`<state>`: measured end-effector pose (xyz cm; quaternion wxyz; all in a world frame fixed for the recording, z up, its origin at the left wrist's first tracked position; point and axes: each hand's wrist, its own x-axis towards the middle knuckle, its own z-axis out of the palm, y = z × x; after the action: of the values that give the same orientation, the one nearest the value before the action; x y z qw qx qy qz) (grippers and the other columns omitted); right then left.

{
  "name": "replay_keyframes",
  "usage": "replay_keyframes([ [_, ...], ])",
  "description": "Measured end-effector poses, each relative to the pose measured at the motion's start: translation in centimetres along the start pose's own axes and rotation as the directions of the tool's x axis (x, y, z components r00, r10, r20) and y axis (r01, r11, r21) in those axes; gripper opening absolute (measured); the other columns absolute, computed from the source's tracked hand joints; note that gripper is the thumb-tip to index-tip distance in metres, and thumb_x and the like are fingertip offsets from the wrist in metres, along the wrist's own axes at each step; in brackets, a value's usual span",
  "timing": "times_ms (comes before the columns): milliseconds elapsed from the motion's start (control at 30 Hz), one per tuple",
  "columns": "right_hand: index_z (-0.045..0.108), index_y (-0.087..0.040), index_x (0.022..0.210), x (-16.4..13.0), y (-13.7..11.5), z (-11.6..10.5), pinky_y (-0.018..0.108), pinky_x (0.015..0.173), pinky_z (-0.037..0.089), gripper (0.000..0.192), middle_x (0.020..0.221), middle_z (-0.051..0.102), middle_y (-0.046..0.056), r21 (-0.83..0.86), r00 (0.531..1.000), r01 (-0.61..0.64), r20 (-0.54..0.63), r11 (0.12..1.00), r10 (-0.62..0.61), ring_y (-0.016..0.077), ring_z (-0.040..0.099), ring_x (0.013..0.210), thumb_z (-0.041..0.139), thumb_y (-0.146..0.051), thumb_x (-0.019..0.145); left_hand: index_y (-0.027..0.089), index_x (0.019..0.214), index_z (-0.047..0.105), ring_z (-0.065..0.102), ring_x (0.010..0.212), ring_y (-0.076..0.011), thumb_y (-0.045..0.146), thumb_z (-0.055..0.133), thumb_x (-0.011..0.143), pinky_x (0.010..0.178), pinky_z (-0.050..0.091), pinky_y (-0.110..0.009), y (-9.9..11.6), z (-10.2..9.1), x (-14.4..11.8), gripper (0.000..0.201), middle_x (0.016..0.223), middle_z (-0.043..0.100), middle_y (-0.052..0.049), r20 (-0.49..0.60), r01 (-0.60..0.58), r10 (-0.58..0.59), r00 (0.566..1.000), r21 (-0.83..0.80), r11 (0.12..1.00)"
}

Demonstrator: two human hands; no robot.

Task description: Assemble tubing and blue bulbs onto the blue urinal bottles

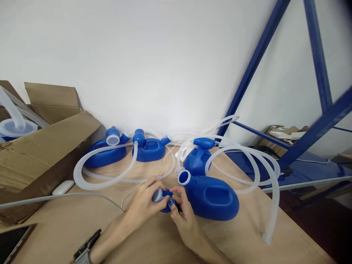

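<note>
My left hand [144, 205] and my right hand [183, 214] meet on the wooden table [68, 223], both gripping a small blue fitting with a pale round cap [165, 198]. Just right of my hands lies a blue plastic bottle with a handle hole and a white-rimmed neck [213, 198]. A translucent corrugated hose [268, 183] loops from behind it to the table's right side. My left wrist wears a dark watch [86, 247].
Three more blue bottles [150, 148] with hoses [107, 179] stand at the back by the white wall. An open cardboard box [35, 154] fills the left. A white mouse [63, 187], grey cable, and dark tablet [12, 242] lie left. Blue shelf frame [316, 128] at right.
</note>
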<state>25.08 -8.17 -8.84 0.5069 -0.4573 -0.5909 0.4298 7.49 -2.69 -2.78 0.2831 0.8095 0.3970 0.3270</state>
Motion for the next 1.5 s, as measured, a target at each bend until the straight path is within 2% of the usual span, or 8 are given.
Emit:
replay_keyframes([
  [300,0.049,-0.026,0.126,0.0,0.6,-0.3,0.032,0.078,0.051,0.038,0.098,0.06,0.003,0.018,0.997,-0.068,-0.028,0.998,0.069,0.0192,0.06,0.086,0.056,-0.051,0.098,0.021,0.09,0.064,0.068,0.084,-0.0217,0.032,0.061,0.087,0.078,0.053,-0.034,-0.1,0.4,0.2,0.011,0.092,0.067,-0.004,-0.037,-0.024,0.024,0.999,0.009,1.0],
  [600,0.056,-0.026,0.121,0.6,0.3,-1.2,0.031,0.074,0.048,0.038,0.084,0.06,-0.001,0.054,0.997,-0.059,-0.04,0.997,0.062,0.0181,0.057,0.077,0.055,-0.056,0.099,0.027,0.118,0.065,0.065,0.115,-0.0277,0.032,0.078,0.08,0.099,0.052,-0.039,0.5,-3.0,0.1,0.041,0.126,0.068,-0.005,0.29,-0.015,0.015,0.957,-0.003,1.0],
  [867,0.067,-0.021,0.107,1.2,-0.7,-1.2,0.032,0.074,0.048,0.045,0.076,0.065,0.001,-0.05,0.999,-0.023,0.037,0.998,0.025,0.0187,0.062,0.074,0.043,-0.059,0.105,0.028,0.113,0.069,0.07,0.103,-0.025,0.022,0.073,0.077,0.092,0.052,-0.036,0.3,-4.3,0.3,0.037,0.112,0.073,-0.001,0.352,-0.063,0.042,0.935,0.049,0.997],
  [1033,0.067,-0.026,0.124,1.0,-2.0,-1.2,0.037,0.094,0.052,0.041,0.107,0.072,0.006,-0.149,0.997,0.002,0.077,0.989,0.01,0.0233,0.067,0.1,0.044,-0.056,0.106,0.027,0.108,0.07,0.068,0.103,-0.0264,0.029,0.077,0.078,0.09,0.051,-0.037,-0.4,-4.6,0.8,0.031,0.11,0.074,-0.002,0.297,-0.056,0.041,0.954,0.04,0.998],
  [1167,0.057,-0.032,0.144,1.0,-2.6,-1.8,0.045,0.117,0.04,0.044,0.145,0.057,0.008,-0.286,0.989,0.0,0.139,0.958,0.041,0.027,0.052,0.137,0.049,-0.051,0.105,0.025,0.106,0.07,0.067,0.104,-0.0269,0.035,0.075,0.08,0.093,0.05,-0.039,-2.1,-4.7,1.3,0.028,0.11,0.074,-0.003,0.242,0.034,-0.036,0.97,0.012,0.999],
  [1267,0.035,-0.032,0.162,1.0,-1.6,-2.5,0.054,0.129,0.019,0.064,0.169,0.031,0.008,-0.387,0.976,-0.085,0.155,0.918,0.156,0.0296,0.021,0.159,0.054,-0.05,0.103,0.025,0.109,0.069,0.065,0.107,-0.0273,0.047,0.074,0.083,0.097,0.049,-0.04,-3.9,-4.9,1.8,0.035,0.114,0.072,-0.003,0.145,0.183,-0.168,0.975,-0.093,0.979],
  [1367,0.015,-0.03,0.168,0.7,0.2,-3.2,0.059,0.13,0.005,0.081,0.176,0.008,0.006,-0.465,0.942,-0.163,0.19,0.87,0.278,0.0303,-0.001,0.162,0.057,-0.047,0.101,0.022,0.105,0.069,0.065,0.106,-0.0279,0.056,0.077,0.079,0.094,0.052,-0.039,-5.5,-4.9,2.2,0.043,0.11,0.071,-0.004,0.082,0.35,-0.342,0.936,-0.286,0.892],
  [1500,0.016,-0.021,0.168,0.3,2.3,-3.3,0.057,0.129,0.005,0.082,0.175,0.003,0.011,-0.562,0.906,-0.162,0.242,0.811,0.348,0.0319,-0.006,0.161,0.057,-0.044,0.1,0.021,0.103,0.066,0.067,0.108,-0.0311,0.063,0.078,0.076,0.078,0.06,-0.036,-6.1,-4.6,2.5,0.051,0.108,0.071,-0.007,0.099,0.463,-0.466,0.879,-0.408,0.787],
])
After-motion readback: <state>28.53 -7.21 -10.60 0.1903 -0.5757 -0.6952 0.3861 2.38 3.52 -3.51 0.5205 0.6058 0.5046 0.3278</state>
